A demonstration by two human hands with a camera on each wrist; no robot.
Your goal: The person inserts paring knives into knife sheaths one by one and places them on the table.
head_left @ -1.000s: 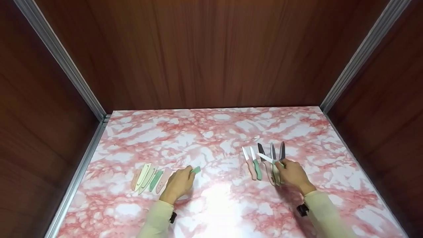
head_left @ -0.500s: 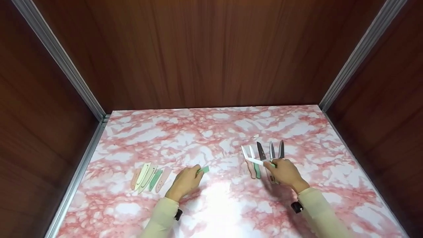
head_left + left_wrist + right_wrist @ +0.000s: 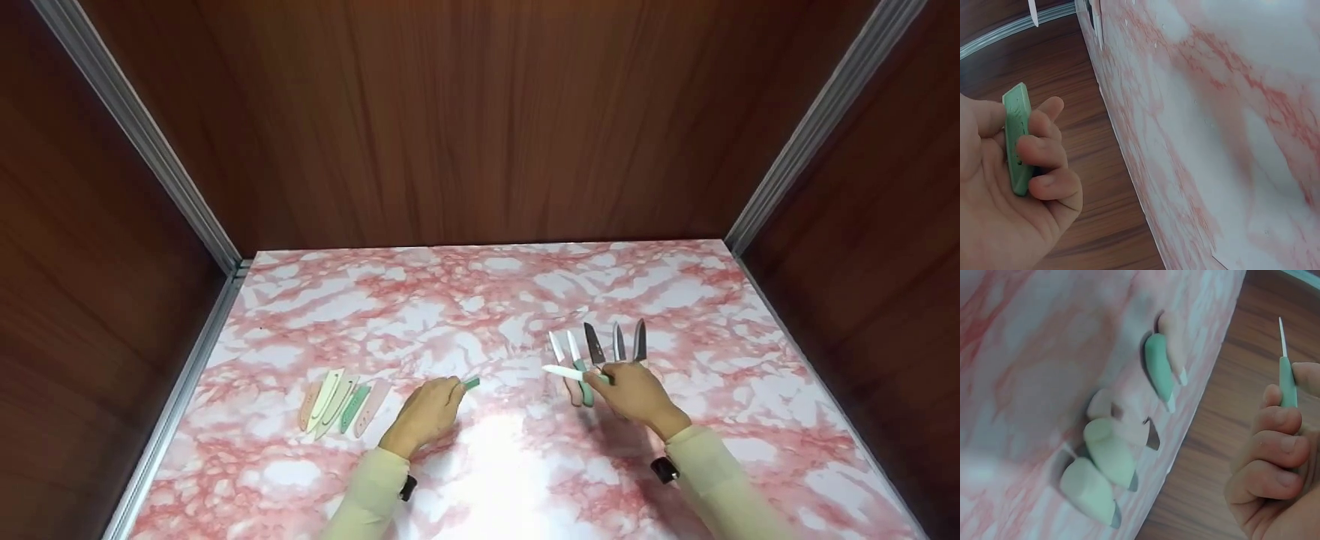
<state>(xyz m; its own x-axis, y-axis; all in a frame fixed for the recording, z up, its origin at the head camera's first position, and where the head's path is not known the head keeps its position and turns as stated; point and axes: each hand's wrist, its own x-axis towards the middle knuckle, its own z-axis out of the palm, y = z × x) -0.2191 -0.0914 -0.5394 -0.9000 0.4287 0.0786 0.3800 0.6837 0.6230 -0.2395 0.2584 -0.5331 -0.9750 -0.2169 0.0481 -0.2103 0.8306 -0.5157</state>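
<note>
Dark wooden walls (image 3: 465,127) stand around the worktop (image 3: 450,330), which has a red and white marble pattern. With 12 o'clock at its far side, five knife covers (image 3: 337,407) lie toward 9 o'clock and five knives (image 3: 593,343) toward 3 o'clock. Both hands are grasping: the left hand (image 3: 426,412) has its fingers curled round a green cover (image 3: 1015,140), and the right hand (image 3: 637,394) pinches a green-handled white knife (image 3: 568,372), whose tip points to 9 o'clock, toward the left hand. This bare blade is, in my judgement, the main danger: if the hands met out of line, the tip could slip past the cover and prick a finger. A weak pinch might also let the knife turn and drop onto the others. Of the green cover, the head view gives only a short end, but the left wrist view shows its flat side with small dark marks. Similarly, the right wrist view shows three pale handles (image 3: 1109,453), which the right hand mostly hides from the head camera.
</note>
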